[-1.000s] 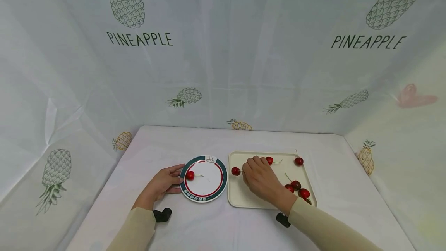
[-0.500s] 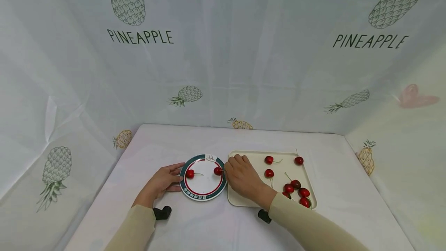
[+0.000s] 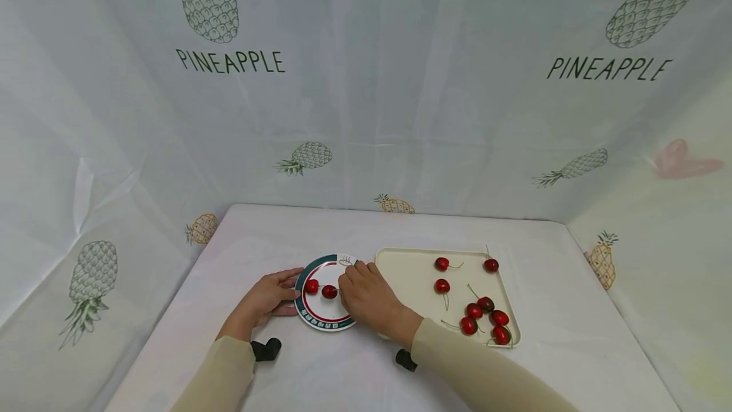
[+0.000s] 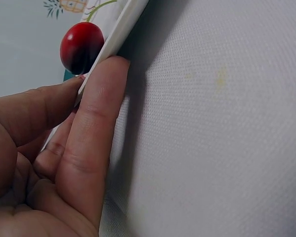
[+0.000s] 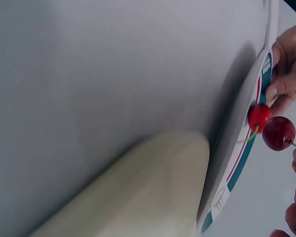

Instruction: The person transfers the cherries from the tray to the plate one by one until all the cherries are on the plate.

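Observation:
At the left, my left hand [image 3: 267, 301] pinches the rim of a round plate [image 3: 326, 310] with a green border and red ring. In the left wrist view, the thumb lies on top and a finger runs beneath the plate edge [image 4: 119, 30]. A red cherry [image 3: 311, 286] rests on the plate near that thumb. Over the plate's right side, my right hand [image 3: 370, 297] holds a darker cherry [image 3: 329, 292] by its stem. The right wrist view shows this held cherry [image 5: 279, 133] hanging from the fingertips, close to the other cherry [image 5: 259, 115].
A cream rectangular tray [image 3: 403, 272] stands right of the plate, partly behind the right forearm. Several stemmed cherries lie in it, mostly toward its right side, such as one cherry [image 3: 442, 286]. A black wrist camera piece [image 3: 267, 350] sits below the left hand.
My right hand has moved left from the tray to over the plate, carrying the dark cherry by its stem. The left hand keeps its hold on the rim.

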Tool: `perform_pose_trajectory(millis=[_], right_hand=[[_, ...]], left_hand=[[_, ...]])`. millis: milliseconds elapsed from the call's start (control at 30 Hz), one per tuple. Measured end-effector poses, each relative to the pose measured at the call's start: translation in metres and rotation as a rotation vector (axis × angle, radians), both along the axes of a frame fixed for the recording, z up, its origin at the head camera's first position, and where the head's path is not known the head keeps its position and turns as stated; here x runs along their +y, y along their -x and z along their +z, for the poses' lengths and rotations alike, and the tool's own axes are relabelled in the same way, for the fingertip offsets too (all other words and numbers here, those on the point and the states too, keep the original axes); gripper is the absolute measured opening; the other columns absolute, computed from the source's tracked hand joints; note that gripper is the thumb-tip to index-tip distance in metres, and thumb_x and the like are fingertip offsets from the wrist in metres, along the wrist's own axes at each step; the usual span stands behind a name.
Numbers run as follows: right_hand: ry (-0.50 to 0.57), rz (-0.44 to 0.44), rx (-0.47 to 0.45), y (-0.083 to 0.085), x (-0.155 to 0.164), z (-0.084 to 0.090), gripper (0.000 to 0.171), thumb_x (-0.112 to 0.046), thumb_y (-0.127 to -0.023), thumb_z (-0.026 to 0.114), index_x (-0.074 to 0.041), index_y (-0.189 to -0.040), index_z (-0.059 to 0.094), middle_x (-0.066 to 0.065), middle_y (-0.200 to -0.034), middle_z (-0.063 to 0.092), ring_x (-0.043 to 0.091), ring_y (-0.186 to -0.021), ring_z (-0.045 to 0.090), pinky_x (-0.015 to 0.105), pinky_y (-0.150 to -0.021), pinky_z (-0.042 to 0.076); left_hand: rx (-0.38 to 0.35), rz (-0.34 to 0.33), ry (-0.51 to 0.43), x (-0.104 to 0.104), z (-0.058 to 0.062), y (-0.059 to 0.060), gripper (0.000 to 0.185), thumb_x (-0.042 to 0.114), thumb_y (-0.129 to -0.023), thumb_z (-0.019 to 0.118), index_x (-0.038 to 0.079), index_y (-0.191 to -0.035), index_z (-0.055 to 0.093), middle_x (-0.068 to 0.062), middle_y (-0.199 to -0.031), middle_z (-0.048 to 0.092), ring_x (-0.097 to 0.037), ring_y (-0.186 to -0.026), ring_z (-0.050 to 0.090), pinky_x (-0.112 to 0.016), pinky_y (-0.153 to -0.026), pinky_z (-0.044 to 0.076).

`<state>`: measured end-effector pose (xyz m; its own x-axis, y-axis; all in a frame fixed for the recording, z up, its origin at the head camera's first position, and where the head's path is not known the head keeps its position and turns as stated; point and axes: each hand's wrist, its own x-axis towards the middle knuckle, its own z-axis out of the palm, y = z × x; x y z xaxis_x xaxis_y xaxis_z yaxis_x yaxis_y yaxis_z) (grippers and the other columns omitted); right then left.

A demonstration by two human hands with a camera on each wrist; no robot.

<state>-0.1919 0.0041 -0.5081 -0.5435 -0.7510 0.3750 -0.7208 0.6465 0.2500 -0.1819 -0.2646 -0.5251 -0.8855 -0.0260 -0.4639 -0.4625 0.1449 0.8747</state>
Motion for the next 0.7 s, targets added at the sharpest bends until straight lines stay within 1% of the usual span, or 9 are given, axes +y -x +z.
perform_pose_trajectory(millis=[100, 333, 533, 700], right_hand=[[0.0, 0.013, -0.002, -0.001, -0.007, -0.003, 0.019, -0.032, -0.103, 0.063, -0.014, -0.098, 0.061, -0.001, -0.091, 0.059, 0.018, -0.089, 0.049, 0.029, -0.076, 0.041], [0.013, 0.038, -0.014, -0.002, -0.02, -0.009, 0.018, -0.033, -0.104, 0.062, -0.015, -0.101, 0.063, -0.002, -0.093, 0.06, 0.017, -0.091, 0.052, 0.029, -0.079, 0.043], [0.01, 0.041, -0.023, -0.003, -0.029, -0.014, 0.016, -0.032, -0.104, 0.063, -0.016, -0.101, 0.063, -0.002, -0.094, 0.06, 0.016, -0.09, 0.052, 0.029, -0.08, 0.046], [-0.009, 0.034, -0.036, -0.005, -0.031, -0.016, 0.015, -0.03, -0.105, 0.061, -0.016, -0.101, 0.063, -0.003, -0.094, 0.06, 0.016, -0.092, 0.053, 0.03, -0.081, 0.045]], left_hand=[[0.002, -0.009, -0.003, 0.0, 0.001, 0.001, 0.062, -0.004, -0.1, 0.065, 0.016, -0.157, 0.052, -0.025, -0.159, 0.048, -0.024, -0.095, 0.076, -0.044, -0.079, 0.067], [0.009, -0.022, -0.01, 0.0, 0.003, -0.001, 0.061, -0.004, -0.1, 0.064, 0.016, -0.156, 0.052, -0.026, -0.159, 0.047, -0.025, -0.096, 0.076, -0.044, -0.078, 0.067], [0.016, -0.028, -0.016, 0.0, 0.002, -0.001, 0.059, -0.003, -0.101, 0.064, 0.014, -0.156, 0.052, -0.027, -0.16, 0.046, -0.027, -0.103, 0.075, -0.044, -0.079, 0.067], [0.012, -0.027, -0.034, -0.002, 0.0, -0.001, 0.059, -0.003, -0.101, 0.064, 0.014, -0.156, 0.052, -0.027, -0.161, 0.045, -0.028, -0.107, 0.074, -0.045, -0.081, 0.067]])
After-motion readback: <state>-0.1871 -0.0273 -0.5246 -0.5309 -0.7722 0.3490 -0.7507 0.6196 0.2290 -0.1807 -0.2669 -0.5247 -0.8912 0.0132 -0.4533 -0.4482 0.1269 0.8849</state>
